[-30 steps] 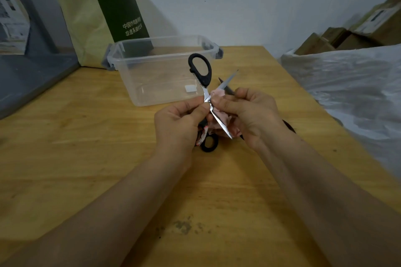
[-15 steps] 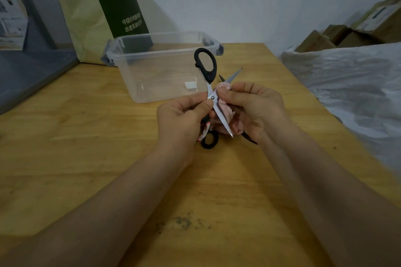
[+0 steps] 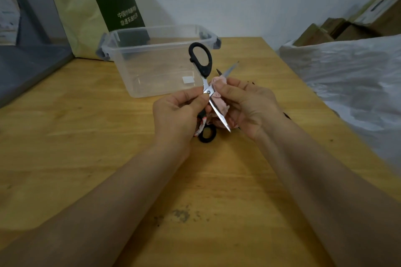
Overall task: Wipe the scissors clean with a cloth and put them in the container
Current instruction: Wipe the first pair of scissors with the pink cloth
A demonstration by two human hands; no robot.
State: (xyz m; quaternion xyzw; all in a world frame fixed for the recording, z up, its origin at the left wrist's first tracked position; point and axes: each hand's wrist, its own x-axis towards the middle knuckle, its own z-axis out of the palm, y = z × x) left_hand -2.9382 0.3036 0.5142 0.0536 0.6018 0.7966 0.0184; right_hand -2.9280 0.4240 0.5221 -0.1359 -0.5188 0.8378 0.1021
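Scissors held in the air above the wooden table, just in front of the clear plastic container and not inside it; blades spread in an X, one black handle loop up before the container's near wall, the other loop low, showing under the left hand.

Left hand: thumb and forefinger pinch the scissors right at the pivot, the other fingers curled below; scissors lie at its fingertips, to its right side.

Right hand: fingers curled round a bunched pink cloth, thumb on top of it; cloth sits against the blades just beside the pivot; one blade runs down across the cloth with its tip toward the camera, the other blade's tip sticks up past the right fingertips.

Hands near each other, nearly touching at the pivot.

Behind the container, a green and yellow bag against the wall; white plastic sheeting and cardboard boxes on the right.
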